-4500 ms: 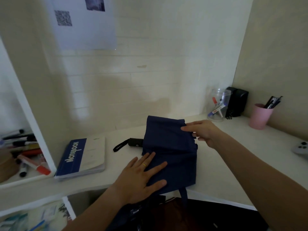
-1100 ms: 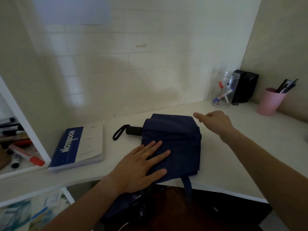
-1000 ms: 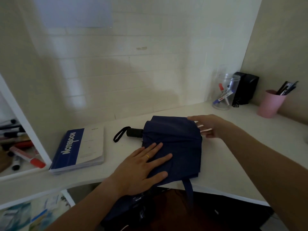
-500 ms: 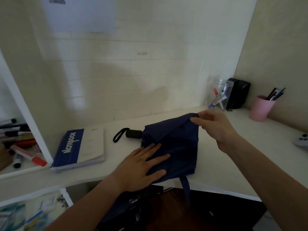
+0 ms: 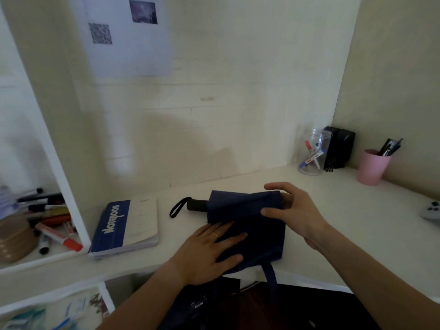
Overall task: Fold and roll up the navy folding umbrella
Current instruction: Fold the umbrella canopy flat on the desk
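The navy folding umbrella [image 5: 250, 220] lies on the white desk [image 5: 357, 225], its black handle [image 5: 196, 205] and wrist loop pointing left. My left hand [image 5: 209, 252] lies flat, fingers spread, pressing the near left part of the cloth. My right hand [image 5: 292, 210] wraps around the far right end of the umbrella, thumb on top of a fold of cloth, fingers curled behind it. The navy closing strap [image 5: 270, 277] hangs over the desk's front edge.
A blue and white notebook [image 5: 126, 227] lies left of the umbrella. A clear jar with pens [image 5: 313, 152], a black box [image 5: 339, 146] and a pink cup [image 5: 373, 166] stand at the back right. A grey controller [image 5: 432, 210] sits far right. Markers fill the left shelf [image 5: 47, 222].
My right hand has brought the lifted cloth edge down over the umbrella's far side and now grips that end. My left hand has stayed pressed on the cloth.
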{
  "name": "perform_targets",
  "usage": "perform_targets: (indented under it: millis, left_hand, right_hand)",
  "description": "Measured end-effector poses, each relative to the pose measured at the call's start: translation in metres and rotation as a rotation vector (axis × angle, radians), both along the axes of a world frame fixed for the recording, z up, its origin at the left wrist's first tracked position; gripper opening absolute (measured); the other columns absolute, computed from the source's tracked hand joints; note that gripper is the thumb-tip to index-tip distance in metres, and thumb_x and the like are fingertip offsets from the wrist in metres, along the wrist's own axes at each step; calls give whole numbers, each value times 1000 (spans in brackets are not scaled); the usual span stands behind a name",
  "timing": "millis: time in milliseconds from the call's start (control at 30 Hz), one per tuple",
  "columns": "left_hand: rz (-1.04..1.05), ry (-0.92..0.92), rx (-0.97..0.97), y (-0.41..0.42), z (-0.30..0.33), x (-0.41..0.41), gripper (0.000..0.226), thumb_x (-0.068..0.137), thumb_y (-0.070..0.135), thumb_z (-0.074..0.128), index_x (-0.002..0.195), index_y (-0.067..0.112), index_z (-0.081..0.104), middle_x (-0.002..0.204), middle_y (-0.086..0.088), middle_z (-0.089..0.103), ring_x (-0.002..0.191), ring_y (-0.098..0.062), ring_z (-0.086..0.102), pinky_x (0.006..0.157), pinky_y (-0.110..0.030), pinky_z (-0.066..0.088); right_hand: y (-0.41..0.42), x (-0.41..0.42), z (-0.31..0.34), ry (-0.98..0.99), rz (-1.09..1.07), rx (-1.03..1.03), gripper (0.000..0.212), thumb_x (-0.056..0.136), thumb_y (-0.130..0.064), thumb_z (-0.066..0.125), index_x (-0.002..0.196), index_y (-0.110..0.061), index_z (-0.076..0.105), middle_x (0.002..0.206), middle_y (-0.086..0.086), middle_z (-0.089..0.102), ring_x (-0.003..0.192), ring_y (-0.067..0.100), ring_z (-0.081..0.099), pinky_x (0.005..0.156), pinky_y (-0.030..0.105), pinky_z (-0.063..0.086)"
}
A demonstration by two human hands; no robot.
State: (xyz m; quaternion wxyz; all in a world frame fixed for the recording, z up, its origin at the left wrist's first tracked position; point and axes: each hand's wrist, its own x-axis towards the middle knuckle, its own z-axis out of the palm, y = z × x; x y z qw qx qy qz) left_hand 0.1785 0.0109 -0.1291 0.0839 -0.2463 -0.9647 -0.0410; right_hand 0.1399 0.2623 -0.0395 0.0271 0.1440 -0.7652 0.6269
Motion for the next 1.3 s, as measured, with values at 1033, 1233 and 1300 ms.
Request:
perform_targets:
  millis: [1033, 1233, 1300]
  left_hand:
    - [140, -74, 1097, 3, 28, 31, 27, 79, 21, 86, 102, 16, 70, 104, 7, 76, 88, -7, 69, 75, -15, 51]
    - [272, -242, 987, 3, 17, 26, 53, 96, 56, 57, 65, 14, 48, 64, -2, 49, 64, -12, 48, 68, -32, 39]
    - [299, -221, 963, 1, 14, 24, 51, 100, 50, 53, 64, 16, 41, 62, 2, 41, 62, -11, 40, 66, -32, 34]
  right_hand:
    - [21, 12, -86, 162, -6, 194, 54, 77, 3, 73, 112, -37, 64, 104, 2, 72, 93, 22, 70, 79, 48, 59]
    - [22, 17, -79, 158, 9, 148, 43, 78, 12, 69, 100, -24, 66, 95, 0, 75, 87, 18, 72, 74, 31, 60]
    - [26, 20, -75, 178, -12, 178, 38, 74, 12, 72, 87, -24, 69, 84, -4, 73, 82, 17, 71, 72, 25, 58]
